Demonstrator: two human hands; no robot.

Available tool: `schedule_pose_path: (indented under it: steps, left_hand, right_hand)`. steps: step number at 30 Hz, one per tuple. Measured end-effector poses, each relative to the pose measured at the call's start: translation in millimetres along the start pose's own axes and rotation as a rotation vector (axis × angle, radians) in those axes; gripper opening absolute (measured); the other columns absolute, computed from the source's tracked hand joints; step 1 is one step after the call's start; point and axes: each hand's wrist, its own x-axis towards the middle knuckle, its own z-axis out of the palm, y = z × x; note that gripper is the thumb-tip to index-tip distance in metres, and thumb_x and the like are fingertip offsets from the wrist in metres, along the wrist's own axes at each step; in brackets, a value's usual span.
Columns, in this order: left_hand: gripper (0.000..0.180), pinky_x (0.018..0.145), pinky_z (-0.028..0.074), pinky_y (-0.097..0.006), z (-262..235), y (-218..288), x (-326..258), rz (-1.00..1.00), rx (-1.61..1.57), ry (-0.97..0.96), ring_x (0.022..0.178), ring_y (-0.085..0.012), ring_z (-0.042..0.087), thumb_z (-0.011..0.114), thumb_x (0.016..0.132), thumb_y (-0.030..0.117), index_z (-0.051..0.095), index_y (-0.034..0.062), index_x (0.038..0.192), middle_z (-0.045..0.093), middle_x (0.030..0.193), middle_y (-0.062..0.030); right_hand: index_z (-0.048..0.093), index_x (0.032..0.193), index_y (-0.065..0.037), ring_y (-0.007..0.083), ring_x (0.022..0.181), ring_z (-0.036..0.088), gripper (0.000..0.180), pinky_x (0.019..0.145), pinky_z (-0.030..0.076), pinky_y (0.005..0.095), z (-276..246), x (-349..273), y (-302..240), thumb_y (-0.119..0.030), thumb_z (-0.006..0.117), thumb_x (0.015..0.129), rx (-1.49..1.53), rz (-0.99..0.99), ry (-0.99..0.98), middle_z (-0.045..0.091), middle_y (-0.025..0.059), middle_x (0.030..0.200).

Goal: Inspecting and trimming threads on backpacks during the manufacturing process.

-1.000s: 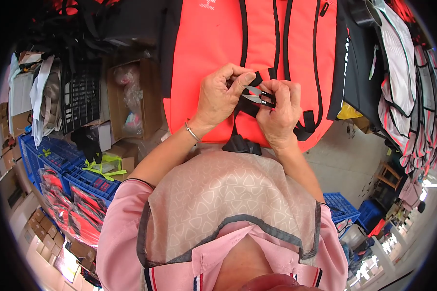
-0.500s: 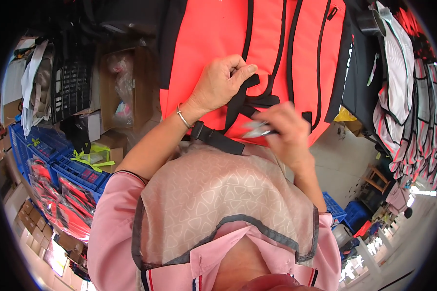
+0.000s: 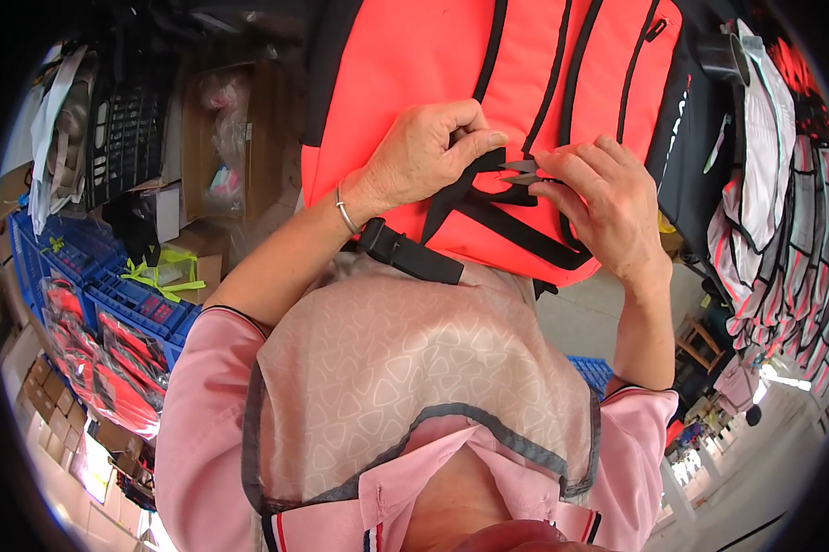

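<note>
The bright orange padded fabric life vest with black webbing straps [image 3: 451, 110] lies spread out in front of the person, filling the upper middle of the view. The left hand [image 3: 424, 156] rests on the vest's lower middle, its grip closed: thumb and forefinger pinch a black webbing strap [image 3: 488, 164] where several straps cross. A thin silver bangle [image 3: 345, 212] circles that wrist, just off the vest's lower left edge. The right hand [image 3: 598, 207] sits on the vest's lower right part, its grip closed around a small pair of grey metal thread snips [image 3: 523, 173], whose blades point left toward the pinched strap and lie touching or just beside it; whether the blades are parted cannot be told. A black plastic buckle on a strap [image 3: 405, 253] hangs below the vest's bottom edge, against the person's beige patterned scarf [image 3: 405, 368].

To the left of the vest stands an open brown cardboard box [image 3: 240, 138] with clear bags inside. Farther left and lower are blue plastic crates [image 3: 111, 285] holding more orange vests in clear wrapping. To the right of the vest, a row of grey and pink garments [image 3: 782, 230] hangs close together.
</note>
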Motion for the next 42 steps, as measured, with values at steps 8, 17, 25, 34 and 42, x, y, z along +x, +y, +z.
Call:
schedule_pose_path:
  steps: [8,17,25,34,42]
  left_hand:
    - [0.019,0.05,0.035,-0.022,-5.1,-0.4,-0.7,0.063,0.066,-0.061,0.057,-0.0024,0.04,0.068,0.092,0.015,0.062,0.0019,0.08,0.047,0.06,0.0045]
    - [0.017,0.05,0.036,-0.022,-4.7,-1.7,-0.5,0.07,0.052,-0.061,0.057,-0.003,0.041,0.069,0.091,0.015,0.063,0.0015,0.081,0.048,0.06,0.0037]
    - [0.02,0.051,0.039,-0.024,-6.8,-2.8,1.4,0.046,0.058,-0.064,0.056,-0.0051,0.045,0.07,0.089,0.015,0.061,0.0012,0.078,0.051,0.06,0.0008]
    - [0.024,0.05,0.04,-0.026,-9.3,-3.7,2.9,0.036,0.033,-0.07,0.054,-0.0062,0.046,0.071,0.088,0.016,0.059,0.0004,0.074,0.054,0.058,-0.0022]
    - [0.025,0.049,0.039,-0.027,-8.5,-3.5,2.3,0.053,0.067,-0.068,0.053,-0.0071,0.046,0.071,0.088,0.016,0.058,0.0004,0.073,0.053,0.057,-0.0037]
  right_hand:
    - [0.067,0.093,-0.011,0.0198,0.075,0.054,0.021,0.064,0.041,0.034,-2.7,15.4,4.0,-0.021,0.074,0.076,-0.047,-0.158,-0.068,0.061,0.0003,0.079]
    - [0.067,0.09,-0.01,0.0202,0.076,0.054,0.019,0.065,0.041,0.0338,1.5,18.0,10.0,-0.019,0.073,0.075,0.015,-0.169,-0.068,0.063,0.0009,0.081]
    - [0.066,0.09,-0.009,0.0185,0.076,0.055,0.022,0.066,0.042,0.0323,0.6,17.7,7.6,-0.017,0.069,0.069,-0.179,-0.332,-0.019,0.063,0.0026,0.085]
    - [0.065,0.087,-0.007,0.0179,0.071,0.055,0.022,0.06,0.041,0.0328,5.8,12.7,9.9,-0.016,0.076,0.071,-0.054,-0.249,0.052,0.062,0.0005,0.079]
    - [0.067,0.09,-0.007,0.018,0.069,0.054,0.021,0.059,0.039,0.0318,1.0,9.0,5.5,-0.017,0.075,0.074,-0.069,-0.209,0.083,0.063,0.0003,0.081]
